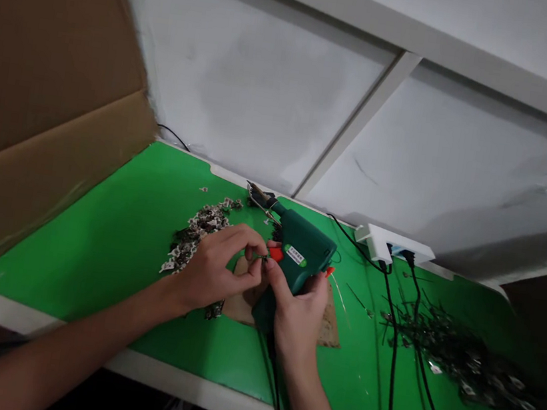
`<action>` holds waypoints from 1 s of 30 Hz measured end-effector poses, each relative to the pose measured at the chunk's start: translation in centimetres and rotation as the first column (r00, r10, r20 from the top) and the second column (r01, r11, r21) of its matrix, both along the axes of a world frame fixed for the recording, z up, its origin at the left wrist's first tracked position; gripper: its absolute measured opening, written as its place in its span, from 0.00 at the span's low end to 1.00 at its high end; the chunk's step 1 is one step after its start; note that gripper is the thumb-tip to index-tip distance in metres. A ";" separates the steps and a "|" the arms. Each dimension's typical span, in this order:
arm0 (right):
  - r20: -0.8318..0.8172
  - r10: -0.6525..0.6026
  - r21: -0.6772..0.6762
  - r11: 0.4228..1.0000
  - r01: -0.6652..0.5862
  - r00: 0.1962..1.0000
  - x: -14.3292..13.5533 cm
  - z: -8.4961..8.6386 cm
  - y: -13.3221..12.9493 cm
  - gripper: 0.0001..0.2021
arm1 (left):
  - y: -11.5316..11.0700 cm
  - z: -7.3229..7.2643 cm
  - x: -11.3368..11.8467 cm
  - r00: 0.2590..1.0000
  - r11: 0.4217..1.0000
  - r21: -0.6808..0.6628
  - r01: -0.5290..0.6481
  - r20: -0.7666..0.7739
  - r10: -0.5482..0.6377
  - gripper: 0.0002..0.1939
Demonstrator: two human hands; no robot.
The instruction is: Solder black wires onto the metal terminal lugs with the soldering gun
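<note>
My right hand point(300, 313) is wrapped round a dark green soldering gun point(306, 243) with an orange-red trigger point(276, 254). The gun's metal tip points up and to the left, and its cord hangs down past my wrist. Close by the trigger, my left hand point(223, 262) pinches something small and dark with thumb and index finger. My right thumb reaches toward that same spot, so the small piece is largely hidden. A heap of small metal terminals point(200, 222) lies just behind my left hand. Beneath both hands is a brown cardboard piece point(331, 327).
On the green mat point(97, 242), a white power strip point(394, 244) stands at the back with black cords point(392, 355) running forward. A pile of wired parts point(469, 365) spreads at the right. Cardboard point(59, 150) walls the left side; white panels point(269, 83) rise behind.
</note>
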State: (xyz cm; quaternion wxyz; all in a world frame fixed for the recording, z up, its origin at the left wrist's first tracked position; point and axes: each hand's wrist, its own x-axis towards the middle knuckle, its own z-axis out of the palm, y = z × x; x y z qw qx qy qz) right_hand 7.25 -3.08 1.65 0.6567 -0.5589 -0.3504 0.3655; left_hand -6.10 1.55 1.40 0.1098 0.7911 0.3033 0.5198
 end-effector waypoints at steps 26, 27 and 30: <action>-0.192 0.059 -0.127 0.988 -0.084 0.980 0.6 -0.2 -0.3 0.29 | -0.1 -0.3 0.1 0.999 0.998 -0.057 0.015 0.043 -0.013 0.08; -0.201 0.056 -0.131 0.988 -0.084 0.978 0.6 -0.1 -0.3 0.29 | -0.1 -0.3 0.1 0.998 0.997 -0.080 0.022 0.056 -0.018 0.08; -0.213 0.051 -0.133 0.988 -0.081 0.976 0.6 0.1 -0.1 0.29 | 0.0 -0.2 0.2 0.994 0.979 -0.191 0.076 0.097 -0.059 0.07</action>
